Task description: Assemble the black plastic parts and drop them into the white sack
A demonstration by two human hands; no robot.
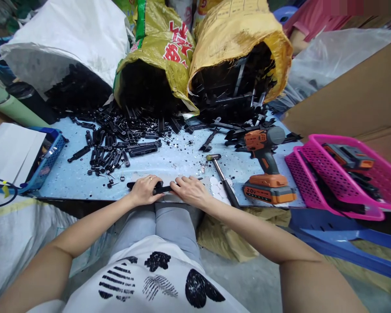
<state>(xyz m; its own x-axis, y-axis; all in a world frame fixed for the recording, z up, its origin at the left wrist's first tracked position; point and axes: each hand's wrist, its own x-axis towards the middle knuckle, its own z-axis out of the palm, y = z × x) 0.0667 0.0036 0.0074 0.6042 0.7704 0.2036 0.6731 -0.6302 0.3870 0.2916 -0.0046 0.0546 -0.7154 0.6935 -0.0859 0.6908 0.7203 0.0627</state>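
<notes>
At the near edge of the blue table (182,161), my left hand (145,189) and my right hand (190,190) both press down on a long black plastic strip (161,189) lying flat across the edge. The left fingers curl over its left part. Over its right end lie the fingers of the right hand, held together. White round pads (217,188) lie just right of my right hand. A hammer (222,176) rests beside them, its head pointing away from me.
An orange cordless drill (266,167) stands right of the hammer. Several loose black plastic parts (117,141) spill from three open sacks (169,56) at the back. A pink basket (345,174) sits at right, a blue basket (48,156) at left. Another person in pink (308,21) is behind.
</notes>
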